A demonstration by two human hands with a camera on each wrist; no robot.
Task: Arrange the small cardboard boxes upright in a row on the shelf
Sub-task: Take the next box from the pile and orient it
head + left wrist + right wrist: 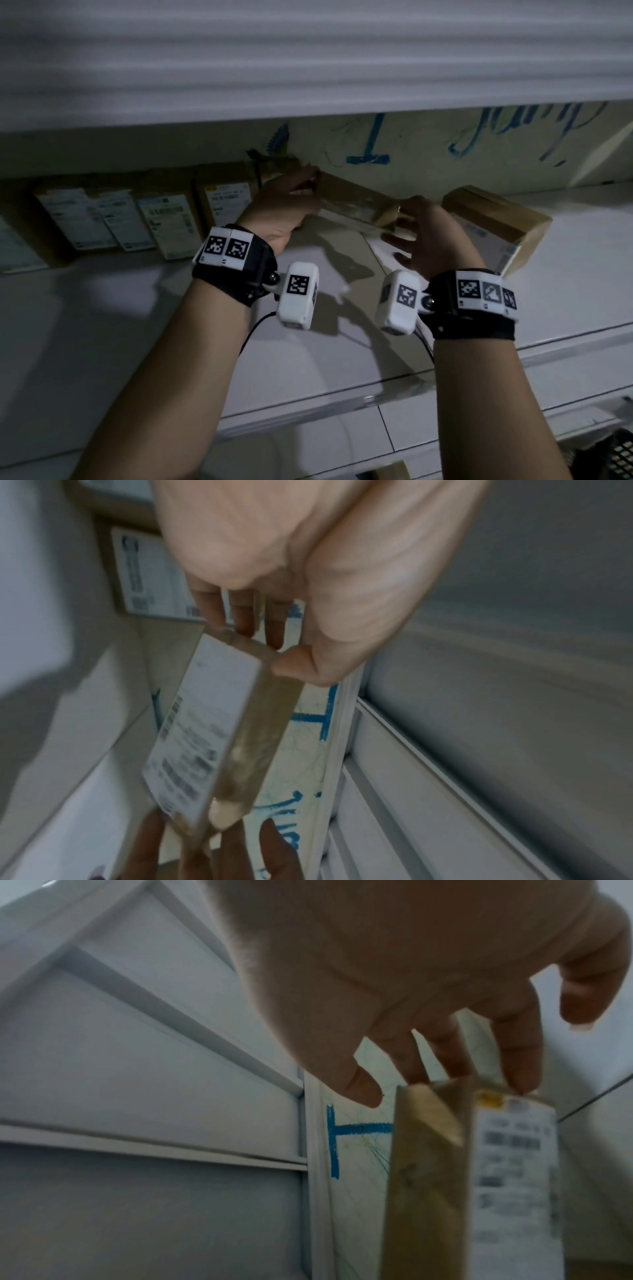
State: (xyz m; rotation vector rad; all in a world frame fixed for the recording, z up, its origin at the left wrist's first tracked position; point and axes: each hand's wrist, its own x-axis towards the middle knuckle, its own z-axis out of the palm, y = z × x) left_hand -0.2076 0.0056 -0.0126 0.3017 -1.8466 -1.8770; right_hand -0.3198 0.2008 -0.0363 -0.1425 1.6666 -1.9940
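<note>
A slim brown cardboard box (352,202) with a white label (205,723) is held tilted above the white shelf (102,325), between both hands. My left hand (284,205) pinches its far left end with thumb and fingertips (274,631). My right hand (424,233) holds the near right end, fingertips (520,1074) on its top edge (445,1123). Several labelled boxes (164,219) stand upright in a row along the back wall to the left. Another brown box (496,222) lies flat on the shelf at the right.
The shelf above (308,68) overhangs closely. The back wall (445,147) carries blue scribbles. The shelf's front edge (376,401) runs below my wrists, with a dark basket (616,452) lower right.
</note>
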